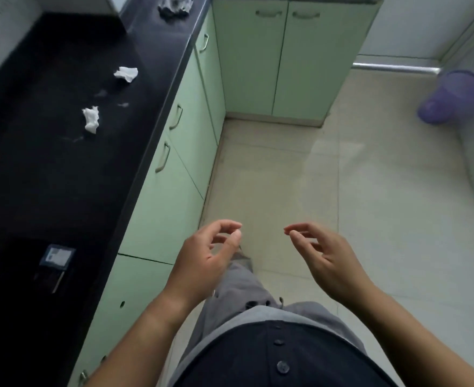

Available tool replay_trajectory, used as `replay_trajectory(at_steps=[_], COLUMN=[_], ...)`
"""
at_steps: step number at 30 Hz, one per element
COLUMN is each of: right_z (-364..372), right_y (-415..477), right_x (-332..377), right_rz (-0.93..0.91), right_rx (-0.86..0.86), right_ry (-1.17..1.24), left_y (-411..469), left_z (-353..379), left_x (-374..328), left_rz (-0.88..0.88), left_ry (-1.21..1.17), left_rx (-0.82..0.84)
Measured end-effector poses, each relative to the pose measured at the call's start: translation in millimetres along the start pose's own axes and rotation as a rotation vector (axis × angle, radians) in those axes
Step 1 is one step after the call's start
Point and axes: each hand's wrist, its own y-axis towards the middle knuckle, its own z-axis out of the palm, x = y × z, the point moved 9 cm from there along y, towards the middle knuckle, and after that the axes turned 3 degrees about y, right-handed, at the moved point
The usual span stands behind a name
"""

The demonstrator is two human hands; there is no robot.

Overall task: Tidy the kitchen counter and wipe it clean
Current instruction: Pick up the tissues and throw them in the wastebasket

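shirt (258, 361): dark, buttoned
left hand (205, 255): loosely curled, empty, off front edge of counter (48, 177)
right hand (325, 255): loosely curled, empty, over floor (383, 191)
paper wads (91, 119): two mid-counter, apart
third wad (174, 5): far front corner

Both hands are held over the floor and hold nothing: the left hand (202, 258) and the right hand (325, 258) have loosely curled fingers. On the black tabletop (48, 177) lie two crumpled tissues (91, 119) (126, 74), well apart from the hands. A purple bin (456, 96) stands by the wall.
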Motion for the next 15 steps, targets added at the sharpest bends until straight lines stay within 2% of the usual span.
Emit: replay_trajectory(at_steps=[7,12,15], right_z=[8.7,38.6,62.4], right_y=[172.8,298.7,353.2], right_x=[40.5,116.9,153.4], right_rz=[-0.096,-0.239,-0.305], right_rx=[0.053,0.138,0.196], right_ry=[-0.049,-0.089,-0.103], left_y=[139.7,237.1,271.1], left_z=[-56.9,-144.2,-189.4], left_x=[-1.5,-13.7,-4.6], left_rz=[-0.009,0.018,-0.028], left_ry=[-0.017,0.014,-0.009], left_rx=[-0.074,-0.176,-0.265])
